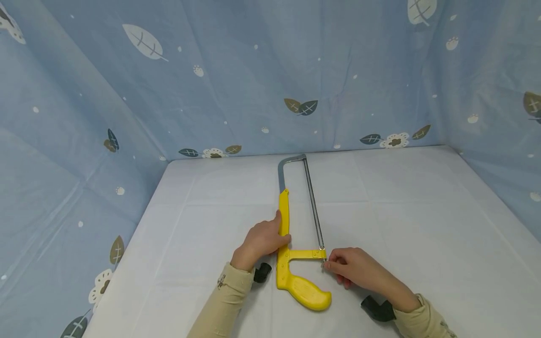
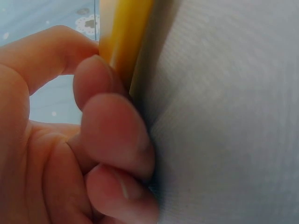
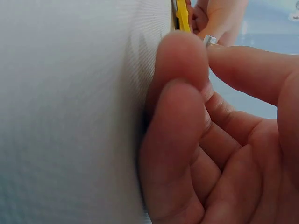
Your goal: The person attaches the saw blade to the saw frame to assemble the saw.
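Note:
A hacksaw (image 1: 283, 273) with a yellow handle and a grey metal front bow lies flat on the white-covered table, its handle end toward me. The long thin blade (image 1: 313, 202) runs along its right side. My left hand (image 1: 263, 237) grips the yellow frame bar from the left, thumb over it; the left wrist view has the fingertips (image 2: 117, 133) under the yellow edge, close to the cloth. At the blade's near end, thumb and index finger of my right hand (image 1: 357, 268) pinch the small metal wing nut (image 1: 323, 265). Those fingertips mostly hide it.
White cloth (image 1: 401, 202) covers the table, with fold creases across it. A blue patterned curtain (image 1: 253, 80) hangs behind and along both sides. Black wrist-worn devices show beside the left sleeve (image 1: 228, 293) and the right sleeve (image 1: 418, 319).

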A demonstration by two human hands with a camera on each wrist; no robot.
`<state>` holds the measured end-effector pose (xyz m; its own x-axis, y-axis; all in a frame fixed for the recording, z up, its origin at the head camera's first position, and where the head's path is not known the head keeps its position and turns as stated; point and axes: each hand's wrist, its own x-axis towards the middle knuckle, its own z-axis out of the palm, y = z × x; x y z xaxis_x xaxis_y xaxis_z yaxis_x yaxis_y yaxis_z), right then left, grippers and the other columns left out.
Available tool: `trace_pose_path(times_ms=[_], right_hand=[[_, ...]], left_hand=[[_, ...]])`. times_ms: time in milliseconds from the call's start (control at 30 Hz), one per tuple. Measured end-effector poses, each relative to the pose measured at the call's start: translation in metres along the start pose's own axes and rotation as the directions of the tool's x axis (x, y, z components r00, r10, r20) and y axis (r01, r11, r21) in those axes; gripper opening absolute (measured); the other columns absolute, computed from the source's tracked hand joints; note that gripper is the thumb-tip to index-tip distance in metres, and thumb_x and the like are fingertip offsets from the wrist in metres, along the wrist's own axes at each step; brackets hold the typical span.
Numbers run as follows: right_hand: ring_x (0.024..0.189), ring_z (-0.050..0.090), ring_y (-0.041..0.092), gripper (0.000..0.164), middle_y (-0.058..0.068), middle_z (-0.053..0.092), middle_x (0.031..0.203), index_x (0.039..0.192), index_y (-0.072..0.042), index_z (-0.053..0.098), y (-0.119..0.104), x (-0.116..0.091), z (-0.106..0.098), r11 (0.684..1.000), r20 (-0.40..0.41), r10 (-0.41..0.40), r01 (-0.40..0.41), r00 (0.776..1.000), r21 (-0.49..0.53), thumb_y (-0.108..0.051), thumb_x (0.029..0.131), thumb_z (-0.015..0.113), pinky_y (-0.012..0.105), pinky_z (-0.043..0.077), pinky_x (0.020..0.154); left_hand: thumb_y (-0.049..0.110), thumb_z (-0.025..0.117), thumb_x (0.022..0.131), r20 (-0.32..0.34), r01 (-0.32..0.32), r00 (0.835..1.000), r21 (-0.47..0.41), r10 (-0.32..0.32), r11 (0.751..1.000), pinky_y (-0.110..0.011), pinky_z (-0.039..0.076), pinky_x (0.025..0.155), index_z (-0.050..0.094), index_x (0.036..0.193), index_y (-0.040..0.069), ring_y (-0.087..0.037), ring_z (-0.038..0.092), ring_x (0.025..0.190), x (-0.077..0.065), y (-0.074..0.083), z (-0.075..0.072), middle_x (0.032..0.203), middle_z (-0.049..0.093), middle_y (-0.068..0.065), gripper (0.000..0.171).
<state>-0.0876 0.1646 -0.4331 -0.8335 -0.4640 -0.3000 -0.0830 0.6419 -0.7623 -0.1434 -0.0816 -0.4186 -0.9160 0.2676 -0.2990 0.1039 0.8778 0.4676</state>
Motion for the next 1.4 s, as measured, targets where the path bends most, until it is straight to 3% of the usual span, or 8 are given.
trace_pose_path(times_ms=[433,800,1200,1400], right_hand=[[0.043,0.048,0.012,0.033,-0.004,0.052,0.054,0.073,-0.016,0.058,-0.0035,-0.0013,0.0005,0.999,-0.003,-0.023,0.023,1.000,-0.030,-0.046,0.086,0.051,0.025,0.038,0.041],[0.042,0.045,0.011,0.038,-0.006,0.049,0.050,0.072,-0.021,0.058,-0.0062,0.0010,0.0050,0.989,-0.075,0.009,-0.020,0.997,-0.149,-0.057,0.080,0.051,0.024,0.034,0.044],[0.041,0.045,0.011,0.029,-0.005,0.049,0.051,0.074,-0.017,0.058,-0.0061,-0.0009,0.0019,0.998,-0.032,-0.017,0.015,0.999,-0.061,-0.044,0.084,0.054,0.023,0.035,0.041],[0.043,0.049,0.014,0.030,-0.003,0.052,0.054,0.079,-0.015,0.055,-0.0031,-0.0013,0.0002,1.000,-0.026,0.020,-0.020,0.999,-0.017,-0.045,0.083,0.055,0.025,0.037,0.042]], left_hand=[[0.038,0.052,0.081,0.001,0.007,1.000,-0.004,-0.007,1.000,-0.026,0.037,0.044,0.015,0.143,0.006,-0.015,0.046,0.043,0.0000,0.0008,-0.0004,0.059,0.049,-0.002,0.079],[0.039,0.052,0.082,-0.003,0.005,1.000,0.017,-0.005,1.000,-0.026,0.035,0.044,0.016,0.143,0.006,-0.015,0.044,0.044,0.0009,0.0004,0.0004,0.059,0.048,-0.002,0.079],[0.038,0.052,0.081,-0.001,0.014,1.000,0.021,-0.014,1.000,-0.026,0.035,0.044,0.016,0.143,0.006,-0.015,0.044,0.044,0.0006,0.0014,0.0008,0.059,0.047,-0.002,0.079],[0.038,0.053,0.081,-0.011,0.009,1.000,0.040,-0.009,0.999,-0.027,0.034,0.044,0.018,0.143,0.005,-0.015,0.043,0.046,0.0023,0.0008,0.0016,0.059,0.046,-0.002,0.079]])
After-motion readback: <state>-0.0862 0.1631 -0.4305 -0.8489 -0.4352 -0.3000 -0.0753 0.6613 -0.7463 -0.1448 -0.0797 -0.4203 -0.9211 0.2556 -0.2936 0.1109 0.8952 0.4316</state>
